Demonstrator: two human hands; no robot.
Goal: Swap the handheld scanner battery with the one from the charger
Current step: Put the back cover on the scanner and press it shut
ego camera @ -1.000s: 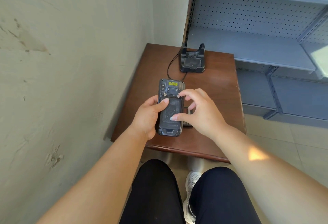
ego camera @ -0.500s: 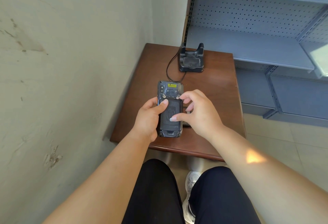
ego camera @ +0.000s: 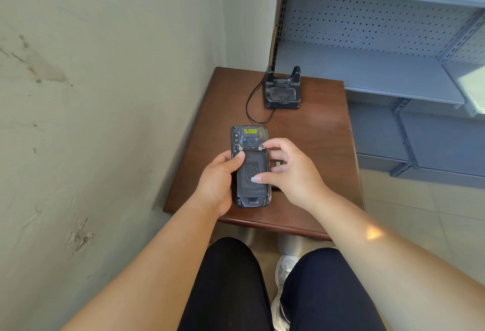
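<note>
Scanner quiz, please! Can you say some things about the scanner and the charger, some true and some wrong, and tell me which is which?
1. The left hand holds the scanner with its back facing up. True.
2. The charger stands on the grey shelf. False: it stands on the brown table.
3. The scanner sits in the charger. False: it is held apart from the charger, nearer the person.
4. A yellow sticker sits near the scanner's top end. True.
5. The right hand touches the scanner's back. True.
</note>
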